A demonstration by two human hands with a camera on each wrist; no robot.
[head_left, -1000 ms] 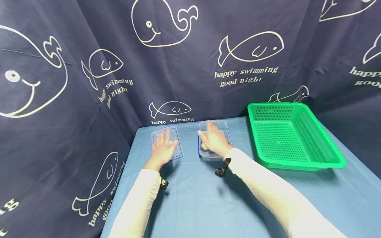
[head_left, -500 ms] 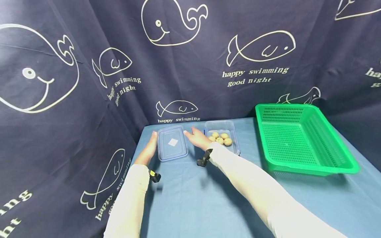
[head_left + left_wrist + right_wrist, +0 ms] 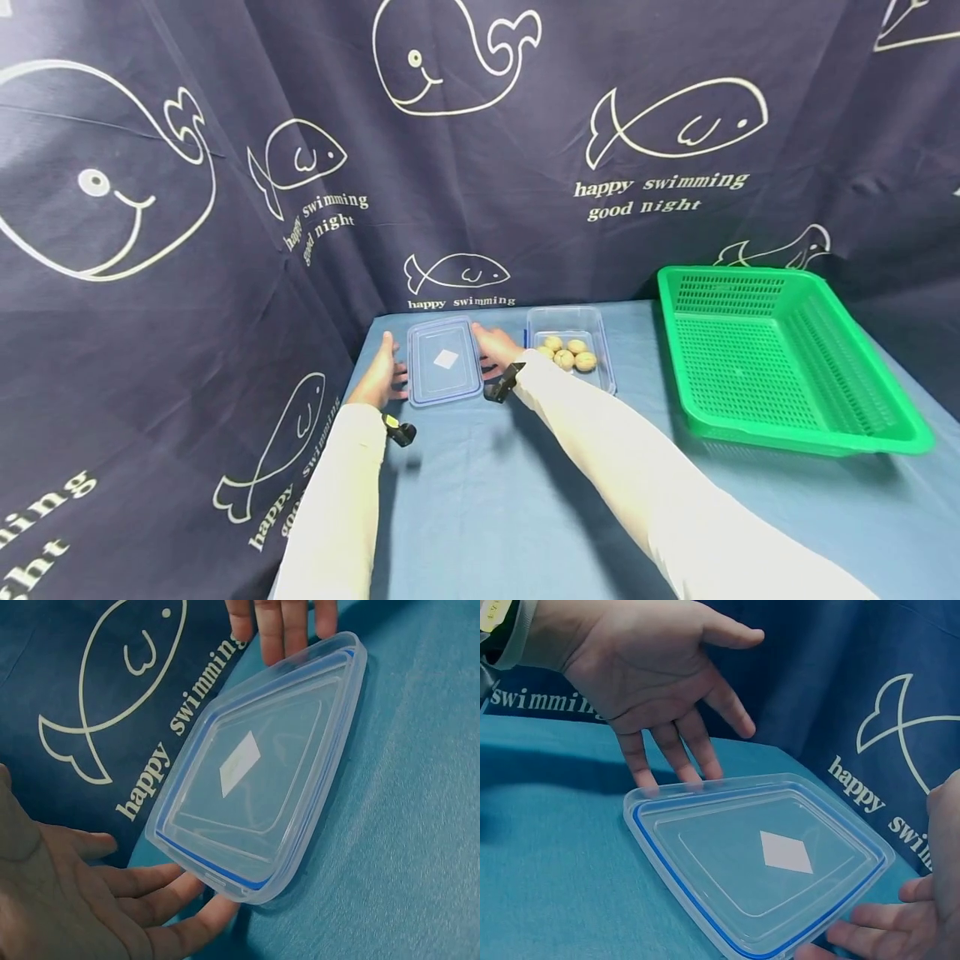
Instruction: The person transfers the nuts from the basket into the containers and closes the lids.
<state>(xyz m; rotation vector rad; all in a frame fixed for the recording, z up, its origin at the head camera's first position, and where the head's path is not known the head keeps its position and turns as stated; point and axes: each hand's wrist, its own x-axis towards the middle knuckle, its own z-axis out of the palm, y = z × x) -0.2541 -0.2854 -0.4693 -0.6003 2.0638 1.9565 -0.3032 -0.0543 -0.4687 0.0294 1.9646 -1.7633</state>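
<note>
A clear plastic lid [image 3: 446, 367] with a blue seal and a white diamond-shaped sticker lies between my two hands, on the blue cloth. My left hand [image 3: 381, 373] is at its left edge. In the left wrist view, the fingertips [image 3: 214, 911] touch that edge, partly tucked beneath it, and the thumb stands off. On the opposite side, my right hand [image 3: 495, 346] reaches down with fingers extended. Its fingertips [image 3: 709, 771] meet the rim in the right wrist view, and the thumb points away from the lid. Neither thumb presses on top.
Right of the lid stands a clear plastic box [image 3: 564, 317], its top uncovered, holding several walnuts [image 3: 564, 359]. A large green basket [image 3: 795, 437] sits farther right. Dark curtains with fish prints [image 3: 457, 271] hang behind and to the left of the blue cloth [image 3: 465, 500].
Both hands were spread above the lid and the box. My right hand has moved left off the box to the lid's right side, and my left hand to its left side.
</note>
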